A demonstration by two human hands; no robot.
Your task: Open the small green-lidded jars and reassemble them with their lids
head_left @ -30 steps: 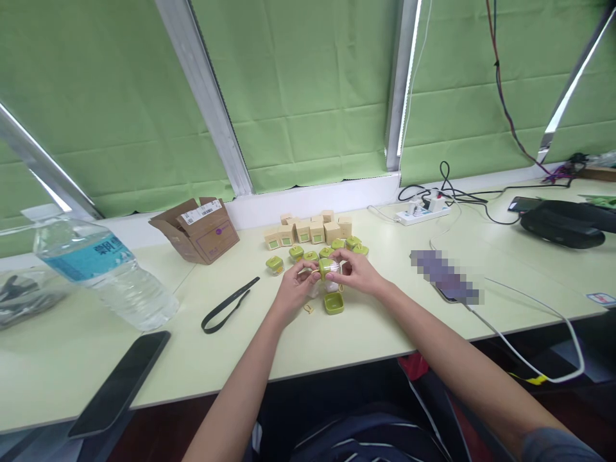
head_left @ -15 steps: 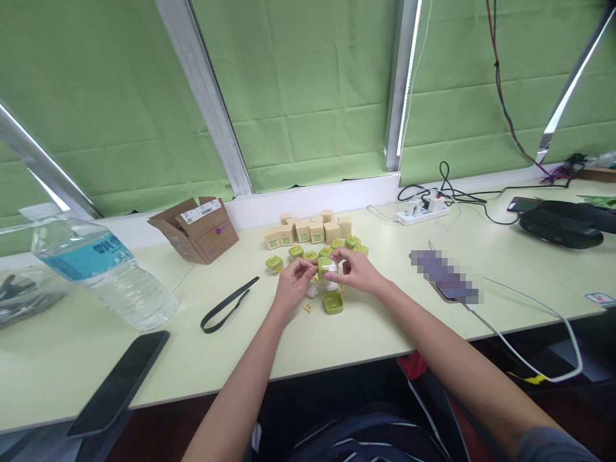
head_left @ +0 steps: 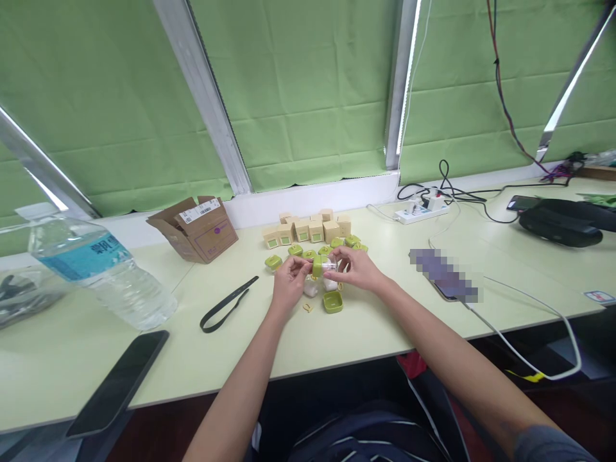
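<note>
Both my hands meet over the middle of the pale desk (head_left: 366, 333). My left hand (head_left: 289, 285) and my right hand (head_left: 355, 269) pinch a small clear jar with a green lid (head_left: 322, 265) between them, just above the desk. A loose green lid (head_left: 333, 301) lies under my right hand, and a tiny yellow piece (head_left: 308, 308) lies by my left wrist. Several more green-lidded jars (head_left: 296, 250) stand behind, with a row of small tan boxes (head_left: 308, 230) beyond them.
An open cardboard box (head_left: 197, 228) and a black strap (head_left: 228, 312) lie left of centre. A large water bottle (head_left: 96, 269) and a dark phone (head_left: 118, 384) are at the left. A blurred phone on a white cable (head_left: 445, 276), a power strip (head_left: 421, 210) and a black pouch (head_left: 561, 223) sit to the right.
The hands and the jar have stayed in place, with the fingers shifting slightly on the lid. The view has drifted a little.
</note>
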